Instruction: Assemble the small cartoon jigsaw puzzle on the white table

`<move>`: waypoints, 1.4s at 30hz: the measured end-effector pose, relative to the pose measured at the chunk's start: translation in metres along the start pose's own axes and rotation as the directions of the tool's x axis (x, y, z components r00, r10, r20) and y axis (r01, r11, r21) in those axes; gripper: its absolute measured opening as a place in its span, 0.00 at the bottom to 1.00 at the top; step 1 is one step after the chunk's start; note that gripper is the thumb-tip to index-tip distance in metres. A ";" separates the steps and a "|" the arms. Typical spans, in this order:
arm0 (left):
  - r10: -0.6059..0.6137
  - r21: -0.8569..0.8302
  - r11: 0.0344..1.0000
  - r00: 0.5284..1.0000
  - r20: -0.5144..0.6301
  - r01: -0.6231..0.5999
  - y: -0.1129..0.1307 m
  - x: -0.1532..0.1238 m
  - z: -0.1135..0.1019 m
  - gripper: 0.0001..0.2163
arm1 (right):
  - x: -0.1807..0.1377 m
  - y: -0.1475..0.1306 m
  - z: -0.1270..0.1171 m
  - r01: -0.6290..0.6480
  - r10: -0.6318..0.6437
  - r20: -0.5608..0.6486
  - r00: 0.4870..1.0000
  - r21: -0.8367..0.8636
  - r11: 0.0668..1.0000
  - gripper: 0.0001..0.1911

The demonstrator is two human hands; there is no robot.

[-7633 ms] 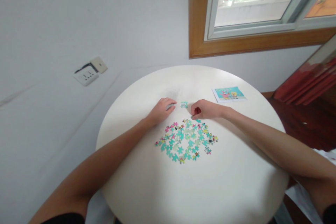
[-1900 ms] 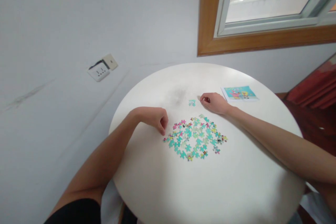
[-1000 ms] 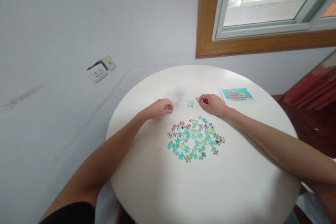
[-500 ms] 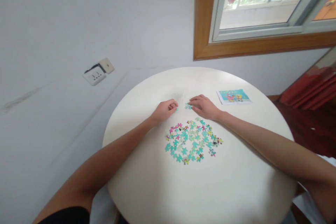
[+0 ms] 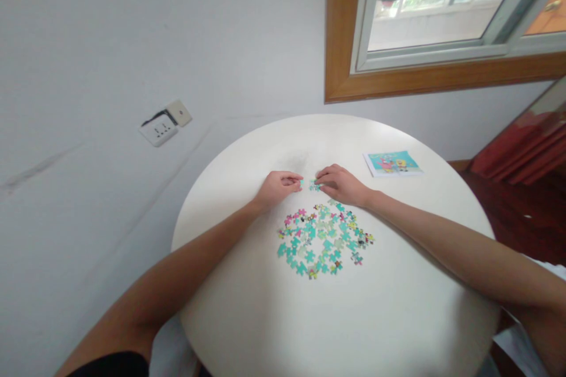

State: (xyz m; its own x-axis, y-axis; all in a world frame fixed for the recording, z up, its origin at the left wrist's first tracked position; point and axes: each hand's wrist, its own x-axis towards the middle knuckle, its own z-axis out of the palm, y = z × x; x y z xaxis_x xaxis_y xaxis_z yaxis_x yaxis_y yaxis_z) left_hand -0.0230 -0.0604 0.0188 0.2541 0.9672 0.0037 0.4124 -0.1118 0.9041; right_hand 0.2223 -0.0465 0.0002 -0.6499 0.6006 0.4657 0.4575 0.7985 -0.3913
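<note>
Well, I have the single teal piece (image 5: pixel 302 183) right in the grip: the left hand (image 5: pixel 276 189) pinches it between thumb and fingertips, and it pokes out on the side facing the other hand. Just beyond those fingertips, to their right and a narrow gap away, I see the small joined patch (image 5: pixel 313 187), teal and whitish. The right hand (image 5: pixel 343 185) reaches over that patch's right edge, fingers above and thumb nearer me; from here I cannot tell whether they squeeze it or merely rest against it. Nearer me than both hands, below the gap between them, the loose puzzle pieces (image 5: pixel 327 245) spread in a rough ring, mostly teal and pale green, with some pink and yellow bits. Beyond the right hand and off to its right lies the picture card (image 5: pixel 393 163), showing cartoon figures on teal. The white round table (image 5: pixel 274 324) is under everything. Farther out, I find the wall socket (image 5: pixel 159 129) to the left of the left hand and the wood-framed window (image 5: pixel 338 65) past the right one.
</note>
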 end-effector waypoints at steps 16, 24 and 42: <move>0.125 0.121 0.986 0.988 -0.087 -0.115 0.002 0.002 0.000 0.09 | 0.000 -0.005 -0.001 -0.002 0.002 0.002 1.000 0.017 1.000 0.11; 0.099 0.148 0.985 0.994 -0.040 -0.092 0.001 0.000 0.006 0.07 | 0.000 -0.009 0.000 0.009 -0.010 0.023 1.000 0.037 0.999 0.10; 0.128 0.278 0.955 0.990 -0.059 -0.107 -0.002 0.004 0.013 0.06 | 0.000 -0.010 0.000 -0.001 0.000 0.033 0.999 0.037 0.999 0.10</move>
State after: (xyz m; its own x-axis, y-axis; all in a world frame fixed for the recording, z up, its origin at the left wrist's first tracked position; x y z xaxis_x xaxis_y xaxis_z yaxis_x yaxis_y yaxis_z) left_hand -0.0119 -0.0589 0.0112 0.2531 0.9566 0.1444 0.6099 -0.2736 0.7437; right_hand 0.2175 -0.0544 0.0040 -0.6694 0.5990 0.4395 0.4356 0.7956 -0.4210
